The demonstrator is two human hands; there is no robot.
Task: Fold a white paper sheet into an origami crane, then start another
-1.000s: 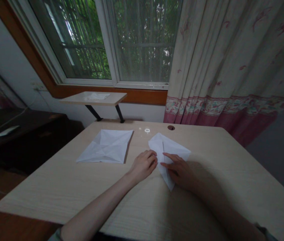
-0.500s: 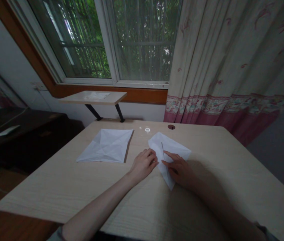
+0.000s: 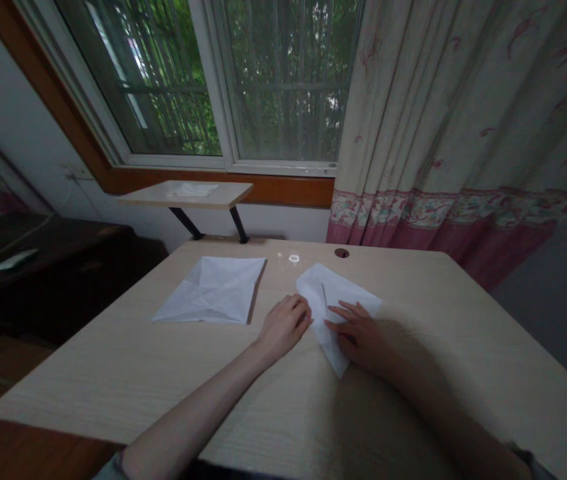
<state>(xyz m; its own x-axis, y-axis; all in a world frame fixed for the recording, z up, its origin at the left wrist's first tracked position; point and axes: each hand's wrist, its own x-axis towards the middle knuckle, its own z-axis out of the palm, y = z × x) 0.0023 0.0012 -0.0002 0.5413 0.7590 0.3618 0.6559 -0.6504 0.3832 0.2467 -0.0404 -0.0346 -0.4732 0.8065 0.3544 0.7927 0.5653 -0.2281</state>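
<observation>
A folded white paper (image 3: 336, 297) lies on the light wooden table (image 3: 413, 373), shaped like a kite with its tip pointing toward me. My left hand (image 3: 283, 325) rests at the paper's left edge with its fingers curled, the fingertips pressing on the edge. Flat on the paper's lower right part lies my right hand (image 3: 361, 337), fingers stretched out and spread. Neither hand lifts the paper off the table.
A second creased white sheet (image 3: 213, 291) lies flat at the left of the table. A cable hole (image 3: 341, 253) sits near the far edge. Behind are a small raised shelf (image 3: 186, 195), a window and a floral curtain (image 3: 463, 133). A dark cabinet (image 3: 38, 267) stands at left.
My right hand has gone from a pointing finger on the crease to fingers spread flat on the paper. The left hand has barely moved.
</observation>
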